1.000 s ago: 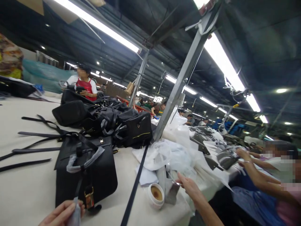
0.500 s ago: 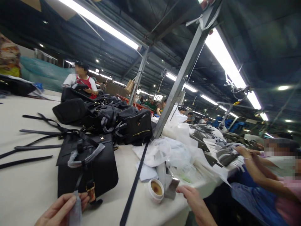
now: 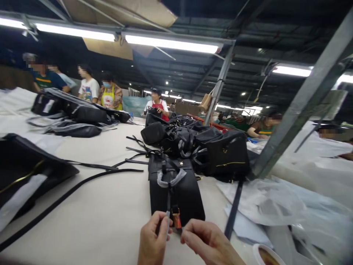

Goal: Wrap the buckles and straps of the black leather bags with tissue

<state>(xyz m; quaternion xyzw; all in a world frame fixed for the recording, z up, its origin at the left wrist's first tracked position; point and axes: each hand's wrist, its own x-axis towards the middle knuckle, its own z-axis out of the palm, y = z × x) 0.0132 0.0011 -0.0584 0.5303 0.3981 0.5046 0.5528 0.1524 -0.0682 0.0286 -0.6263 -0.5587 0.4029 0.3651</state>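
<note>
A black backpack (image 3: 190, 195) lies on the pale table in front of me, its top handle (image 3: 172, 181) wrapped in clear film. My left hand (image 3: 156, 235) pinches a narrow strap (image 3: 168, 221) of this bag, which has a greyish translucent wrapping at its end. Just right of that strap is a gold buckle (image 3: 175, 211) with an orange-brown patch below it. My right hand (image 3: 205, 239) is beside the buckle, thumb and fingertips pressed together. Whatever they pinch is too small and blurred to name.
Behind the backpack rises a heap of black bags (image 3: 187, 136). Another black bag (image 3: 24, 173) with a long strap lies at left. White plastic wrapping (image 3: 270, 200) and a tub of brown stuff (image 3: 264, 254) are at right, near a slanted metal post (image 3: 300, 95). Several people work further back.
The view has swung left. My right hand has come from beside the tub over to the backpack's buckle, and its fingers have closed. My left hand still grips the wrapped strap.
</note>
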